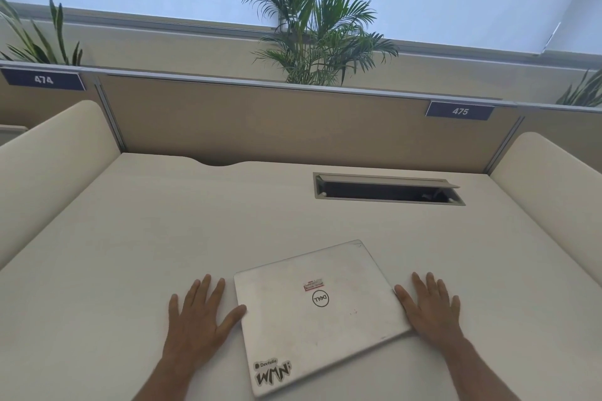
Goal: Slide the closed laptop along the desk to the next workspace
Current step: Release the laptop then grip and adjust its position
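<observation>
A closed silver laptop (317,316) with stickers on its lid lies flat on the pale desk (146,238), turned a little counter-clockwise, near the front edge. My left hand (198,316) rests flat on the desk at the laptop's left side, fingers spread, thumb touching the left edge. My right hand (430,309) lies flat on the desk at the laptop's right side, thumb against the right edge. Neither hand grips the laptop.
An open cable tray slot (387,189) sits in the desk at the back right. Rounded cream side dividers stand at the left (49,166) and right (553,179). A beige back panel carries signs 474 (44,79) and 475 (460,111). Plants stand behind it.
</observation>
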A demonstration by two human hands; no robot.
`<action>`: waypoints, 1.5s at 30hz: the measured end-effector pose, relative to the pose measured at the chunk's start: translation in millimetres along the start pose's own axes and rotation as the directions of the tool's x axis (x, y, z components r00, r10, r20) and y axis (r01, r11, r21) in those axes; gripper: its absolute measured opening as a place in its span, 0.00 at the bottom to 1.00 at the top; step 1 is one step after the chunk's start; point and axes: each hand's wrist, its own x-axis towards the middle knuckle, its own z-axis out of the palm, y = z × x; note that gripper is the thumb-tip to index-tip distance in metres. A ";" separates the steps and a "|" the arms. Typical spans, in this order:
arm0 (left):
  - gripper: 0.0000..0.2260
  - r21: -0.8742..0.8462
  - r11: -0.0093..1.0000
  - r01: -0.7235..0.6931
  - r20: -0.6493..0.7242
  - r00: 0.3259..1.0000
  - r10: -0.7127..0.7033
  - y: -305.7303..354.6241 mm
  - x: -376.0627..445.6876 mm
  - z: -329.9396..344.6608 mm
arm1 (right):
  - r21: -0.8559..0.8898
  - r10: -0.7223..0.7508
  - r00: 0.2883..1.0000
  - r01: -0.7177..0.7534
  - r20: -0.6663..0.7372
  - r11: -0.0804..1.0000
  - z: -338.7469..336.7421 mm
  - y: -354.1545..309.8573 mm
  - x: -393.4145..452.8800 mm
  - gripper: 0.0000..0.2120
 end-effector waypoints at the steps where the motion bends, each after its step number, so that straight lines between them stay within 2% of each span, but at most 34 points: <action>1: 0.53 -0.004 1.000 0.006 -0.004 1.000 -0.006 1.2 0.5 -2.5 | -0.005 0.010 1.000 -0.010 -0.006 1.000 -0.9 -1.3 1.5 0.36; 5: 0.53 0.009 1.000 -0.002 -0.074 0.997 0.003 6.1 3.9 -11.7 | -0.065 0.058 0.997 -0.061 -0.058 0.996 -8.0 -13.3 5.5 0.36; 6: 0.50 -0.008 1.000 0.004 -0.082 0.997 -0.005 8.4 5.1 -13.1 | -0.085 0.060 0.995 -0.067 -0.077 0.994 -9.8 -17.8 5.6 0.35; 9: 0.31 -0.159 0.985 0.062 -0.062 0.995 -0.072 21.0 10.2 -15.1 | -0.106 0.034 0.996 -0.043 -0.087 0.993 -12.0 -33.1 5.2 0.33; 11: 0.21 -0.270 0.956 0.116 -0.020 0.992 -0.126 33.1 11.1 -19.2 | -0.064 0.013 0.998 -0.017 -0.066 0.998 -12.3 -45.0 5.5 0.32; 13: 0.15 -0.293 0.939 0.178 0.013 0.983 -0.183 44.1 10.6 -22.3 | 0.006 -0.005 0.999 0.005 -0.033 1.000 -13.8 -57.8 5.8 0.31; 17: 0.16 -0.382 0.885 0.266 0.032 0.961 -0.275 57.3 11.8 -18.4 | 0.106 -0.022 0.998 0.017 0.051 0.994 -16.4 -82.2 6.4 0.29; 20: 0.20 -0.420 0.854 0.307 0.074 0.950 -0.305 62.3 14.3 -16.7 | 0.177 0.045 0.995 -0.060 0.087 0.982 -15.6 -94.6 5.8 0.33; 25: 0.21 -0.504 0.778 0.376 0.135 0.923 -0.359 64.7 17.9 -20.7 | 0.246 0.172 0.970 -0.212 0.174 0.946 -20.9 -106.8 9.8 0.37; 29: 0.20 -0.539 0.734 0.413 0.176 0.908 -0.382 66.3 18.2 -24.3 | 0.271 0.220 0.953 -0.272 0.208 0.923 -20.6 -108.6 14.0 0.40; 35: 0.13 -0.608 0.667 0.431 0.216 0.898 -0.383 65.2 19.9 -27.5 | 0.329 0.258 0.941 -0.320 0.219 0.888 -19.8 -109.4 15.0 0.37; 41: 0.04 -0.658 0.606 0.447 0.236 0.886 -0.398 70.7 21.6 -36.2 | 0.379 0.256 0.940 -0.326 0.225 0.866 -17.4 -106.3 14.9 0.29; 45: 0.08 -0.702 0.488 0.518 0.312 0.840 -0.443 71.9 32.3 -43.9 | 0.413 0.264 0.939 -0.335 0.220 0.847 -15.1 -102.7 13.3 0.30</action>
